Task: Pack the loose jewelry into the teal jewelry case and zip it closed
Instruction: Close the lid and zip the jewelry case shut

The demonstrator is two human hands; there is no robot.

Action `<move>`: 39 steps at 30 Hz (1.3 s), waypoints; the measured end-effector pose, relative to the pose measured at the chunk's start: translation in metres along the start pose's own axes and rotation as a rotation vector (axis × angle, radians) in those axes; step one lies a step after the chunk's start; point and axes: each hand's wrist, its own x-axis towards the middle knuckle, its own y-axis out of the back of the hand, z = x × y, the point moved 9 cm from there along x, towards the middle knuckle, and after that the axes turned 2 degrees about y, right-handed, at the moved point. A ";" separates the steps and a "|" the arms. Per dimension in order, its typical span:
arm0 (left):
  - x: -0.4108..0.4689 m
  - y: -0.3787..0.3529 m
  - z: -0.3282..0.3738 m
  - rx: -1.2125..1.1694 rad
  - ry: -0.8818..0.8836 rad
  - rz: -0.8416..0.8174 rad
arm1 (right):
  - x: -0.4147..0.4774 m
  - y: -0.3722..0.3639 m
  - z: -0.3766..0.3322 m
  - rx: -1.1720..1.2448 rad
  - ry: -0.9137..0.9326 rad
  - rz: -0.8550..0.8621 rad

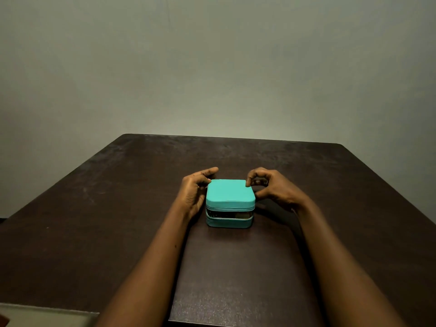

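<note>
Our left hand (194, 192) sits just left of centre in the frame, standing on its edge with the palm turned toward the left wall of the teal jewelry case (226, 223). Its fingers are loosely spread and lightly bent. The forefinger reaches past the far left corner of the case, and the thumb tip lies close to that corner. It grips nothing.

Our right hand (273, 188) is just right of centre, arched over the far right corner of the case. Its fingers are curled in toward the thumb, making a small ring, and one fingertip touches the lid (230, 192) at that corner. We cannot tell whether this hand pinches anything, such as a zip pull, or is merely curled.

Both forearms are bare and run up from the bottom edge of the frame, narrowing toward the case between them.

The case stands in the middle of the frame on the dark brown worktop (118, 208). Its lid is lowered, yet a dark gap (230, 214) stays open along the near side, unzipped, with something glinting faintly inside.

Behind the worktop, a plain grey-green wall (212, 67) fills the upper half of the frame. A pale strip (47, 315) shows in the lower left corner.
</note>
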 end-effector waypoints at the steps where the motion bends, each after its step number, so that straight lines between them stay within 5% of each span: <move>1: -0.002 0.000 0.000 0.046 0.001 0.003 | 0.000 0.000 0.000 -0.021 -0.004 -0.011; 5: -0.008 -0.006 -0.001 0.311 -0.004 -0.008 | -0.001 0.001 -0.003 -0.073 0.008 -0.013; 11: -0.007 -0.012 -0.002 0.386 -0.016 -0.032 | -0.003 0.002 -0.004 0.055 0.000 0.013; 16: 0.002 -0.001 0.011 1.015 -0.197 -0.038 | 0.000 -0.003 0.008 0.248 -0.028 0.092; 20: 0.002 0.008 -0.002 0.553 -0.016 -0.142 | 0.001 -0.018 0.006 0.263 -0.060 -0.030; 22: 0.002 0.004 0.000 0.541 -0.023 -0.177 | 0.000 -0.025 0.005 0.192 -0.088 -0.119; 28: 0.021 0.007 -0.005 1.078 -0.133 -0.289 | 0.003 -0.029 0.003 0.012 -0.065 -0.177; 39: 0.019 -0.007 0.003 1.469 -0.211 -0.253 | 0.002 -0.026 -0.001 -0.135 -0.050 -0.177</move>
